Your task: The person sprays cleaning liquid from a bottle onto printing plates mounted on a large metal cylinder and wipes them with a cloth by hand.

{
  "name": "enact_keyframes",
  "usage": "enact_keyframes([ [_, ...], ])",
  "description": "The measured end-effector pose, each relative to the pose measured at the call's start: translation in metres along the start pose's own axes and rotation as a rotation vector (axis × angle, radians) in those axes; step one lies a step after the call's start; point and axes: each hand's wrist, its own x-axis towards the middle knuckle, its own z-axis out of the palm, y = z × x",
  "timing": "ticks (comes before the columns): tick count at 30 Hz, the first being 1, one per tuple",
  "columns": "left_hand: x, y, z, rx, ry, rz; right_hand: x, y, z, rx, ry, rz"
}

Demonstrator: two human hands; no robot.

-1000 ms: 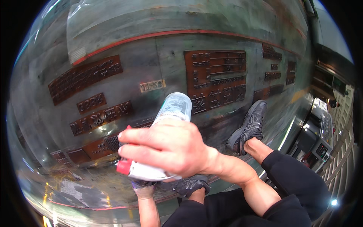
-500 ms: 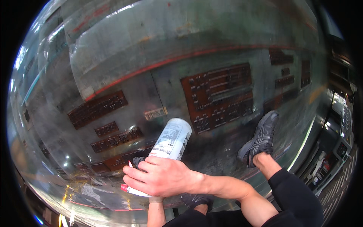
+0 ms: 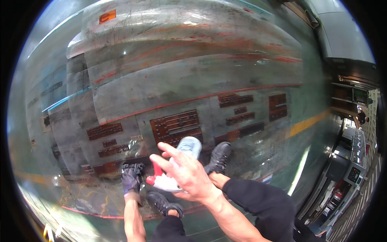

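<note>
My right hand (image 3: 189,177), bare, is over the plastic sheet, some fingers stretched out and others hidden below. It holds a pale blue cylindrical can (image 3: 190,146), whose end shows beyond the knuckles, and a white tube-like container (image 3: 167,184) with a red cap. A red piece sticks up beside them, its kind unclear. My left hand (image 3: 132,179), in a dark glove, reaches down onto the large grey sheet (image 3: 193,76) with fingers apart. Near it, brown raised printing plates (image 3: 105,131) are fixed on the sheet. A larger plate (image 3: 175,125) lies beyond the can.
My dark shoes (image 3: 219,157) stand on or beside the sheet. Overlapping sheets spread away on the green floor, which has a yellow line (image 3: 310,123). Along the right stands a machine with a control panel (image 3: 354,174); a person (image 3: 363,117) is far off there.
My view has risen and shifted, so more of the sheets shows. My right hand's fingers have loosened and stretched out. My gloved left hand, mostly hidden before, now shows to the left.
</note>
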Motion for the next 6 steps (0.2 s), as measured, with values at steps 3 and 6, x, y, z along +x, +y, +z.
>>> enact_keyframes([
  [3,-0.033,0.070,-0.013,-0.518,-0.235,-0.363,-0.038,-0.042,-0.061,-0.065,-0.008,0.090],
  [6,-0.127,0.134,-0.010,-1.105,-0.293,-0.645,-0.070,-0.086,-0.127,-0.114,-0.055,0.116],
])
